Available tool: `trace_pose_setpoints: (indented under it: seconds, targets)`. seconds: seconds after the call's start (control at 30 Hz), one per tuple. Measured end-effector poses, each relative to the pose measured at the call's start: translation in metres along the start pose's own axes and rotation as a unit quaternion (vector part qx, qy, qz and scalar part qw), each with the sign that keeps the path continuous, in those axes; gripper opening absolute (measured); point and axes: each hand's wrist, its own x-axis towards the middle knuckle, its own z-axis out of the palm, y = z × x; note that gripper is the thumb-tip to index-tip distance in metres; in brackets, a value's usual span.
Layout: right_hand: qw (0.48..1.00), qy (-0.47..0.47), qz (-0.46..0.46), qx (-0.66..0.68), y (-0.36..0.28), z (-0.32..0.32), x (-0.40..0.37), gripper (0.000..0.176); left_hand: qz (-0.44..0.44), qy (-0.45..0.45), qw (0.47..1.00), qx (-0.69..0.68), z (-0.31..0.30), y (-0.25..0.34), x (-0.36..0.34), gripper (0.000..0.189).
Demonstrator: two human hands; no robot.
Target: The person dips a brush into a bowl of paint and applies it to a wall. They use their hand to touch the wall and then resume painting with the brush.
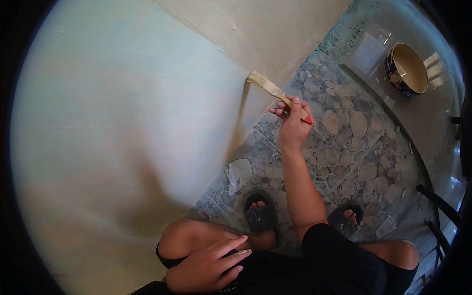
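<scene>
My right hand (293, 123) is closed around the handle of a paintbrush (274, 91), a wooden one with a red handle end. Its pale bristles point up and left and meet the wall (128, 98), near the border between a light bluish-green area and a beige painted area (260, 34). Whether the bristle tips press on the surface is hard to tell. Low in the view, my left hand (211, 268) rests by my bent knee, fingers spread, with nothing in it. A pale smear marks one of its fingers.
A dark patterned bowl (406, 70) with a tan inside stands on a glossy ledge (364, 64) at the upper right. On the stone-patterned floor (339, 147) lie a crumpled plastic piece (239, 173) and a clear plastic cup (386, 226). Black bars (440, 204) edge the right side.
</scene>
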Motion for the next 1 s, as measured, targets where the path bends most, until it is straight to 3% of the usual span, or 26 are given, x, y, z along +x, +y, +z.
trace_pose_setpoints:
  seconds: [0.13, 0.27, 0.3, 0.4, 0.47, 0.53, 0.6, 0.77, 0.93, 1.0]
  targets:
    - [0.997, 0.035, 0.031, 0.054, 0.037, -0.031, 0.009, 0.02, 0.006, 0.002, 1.0, 0.012, 0.0, 0.0, 0.0, 0.031]
    - [0.985, 0.06, 0.047, -0.156, 0.08, -0.08, 0.011, 0.02, 0.018, 0.004, 1.0, 0.007, -0.001, -0.002, 0.0, 0.031]
    - [0.968, 0.073, 0.049, -0.235, 0.081, -0.089, 0.008, 0.019, 0.005, -0.035, 0.999, -0.012, -0.002, -0.005, 0.001, 0.033]
    - [0.949, 0.092, 0.021, -0.302, 0.066, -0.089, 0.001, 0.022, -0.013, -0.072, 0.997, -0.022, -0.005, -0.006, 0.002, 0.035]
    - [0.951, 0.089, 0.023, -0.296, 0.065, -0.073, 0.003, 0.022, -0.019, -0.077, 0.997, -0.015, -0.003, -0.003, 0.0, 0.035]
    - [0.951, 0.094, 0.033, -0.293, 0.066, -0.052, -0.002, 0.022, 0.018, 0.004, 1.0, 0.011, 0.001, -0.001, -0.003, 0.032]
    - [0.987, 0.041, 0.008, -0.157, 0.057, -0.015, -0.002, 0.023, 0.019, -0.002, 1.0, 0.013, -0.001, 0.0, -0.002, 0.032]
    - [0.999, 0.026, 0.008, -0.027, -0.006, 0.028, -0.006, 0.021, 0.007, -0.007, 1.0, -0.012, 0.001, -0.002, -0.001, 0.033]
    - [0.997, 0.057, 0.032, 0.04, 0.032, -0.014, 0.004, 0.02, 0.013, -0.005, 1.0, -0.015, 0.001, -0.001, -0.002, 0.033]
    - [0.992, 0.075, 0.07, -0.074, 0.07, -0.054, 0.008, 0.022, 0.019, -0.007, 1.0, -0.011, 0.0, 0.0, -0.002, 0.033]
